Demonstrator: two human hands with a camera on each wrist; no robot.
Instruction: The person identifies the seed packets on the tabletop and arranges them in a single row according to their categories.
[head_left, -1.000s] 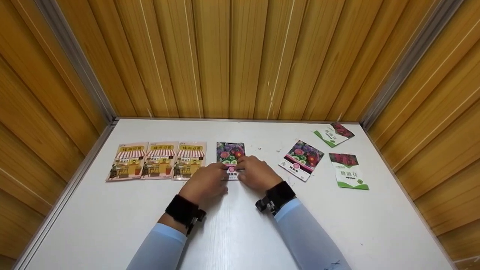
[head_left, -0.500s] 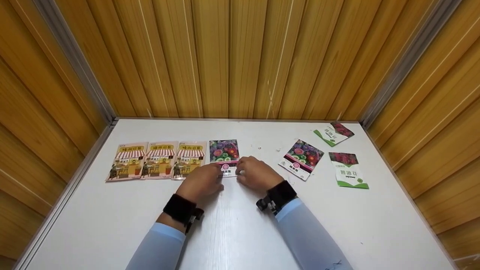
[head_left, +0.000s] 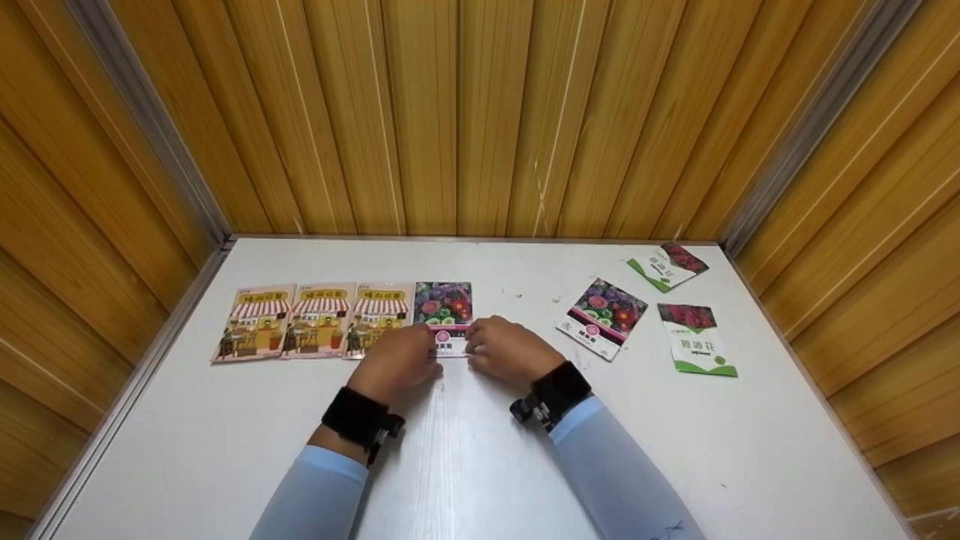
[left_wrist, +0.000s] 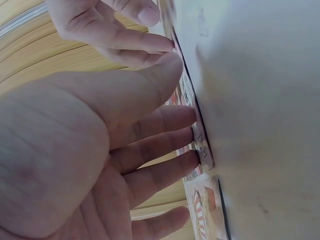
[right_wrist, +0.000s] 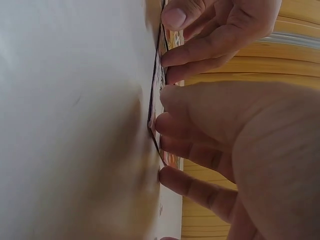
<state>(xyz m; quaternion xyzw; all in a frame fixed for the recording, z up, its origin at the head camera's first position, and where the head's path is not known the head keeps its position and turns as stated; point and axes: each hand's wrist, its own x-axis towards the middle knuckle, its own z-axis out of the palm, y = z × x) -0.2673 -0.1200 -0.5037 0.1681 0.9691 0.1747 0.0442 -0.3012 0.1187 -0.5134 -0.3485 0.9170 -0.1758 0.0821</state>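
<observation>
While catching a pale streak of light at the front, white table (head_left: 465, 465): smooth, dotted with small specks (head_left: 519, 295) towards the back, running off the bottom of the head view.
Room: honey-brown wooden walls (head_left: 480, 120) on three sides, ribbed, scratched white in places, framed by grey metal rails (head_left: 150, 109) at the corners.
Pink packets (head_left: 319, 322): three in a row, striped awnings up, left of centre.
Left hand (head_left: 396, 364): fingers stretched out, slightly bent, tips right on the left side of the flower packet (head_left: 444, 300).
Right hand (head_left: 514, 351): fingers stretched too, lightly bent, tips at the right edge.
Middle: flower packet flat and straight on the table, between both hands, just beside the third pink one; touching or not, hard to tell.
Right end: second flower packet (head_left: 602, 319), tilted, then two green-and-white packets (head_left: 697, 341), one nearly straight, one askew by the back corner.
Hidden: lower corners of the flower packet, behind fingers.
Cut off: blue sleeves (head_left: 311, 495) at the bottom, dark scribble (head_left: 666, 531) included.
Hard to make out: small lettering, blurred; flower packet in both wrist views, almost edge-on.
</observation>
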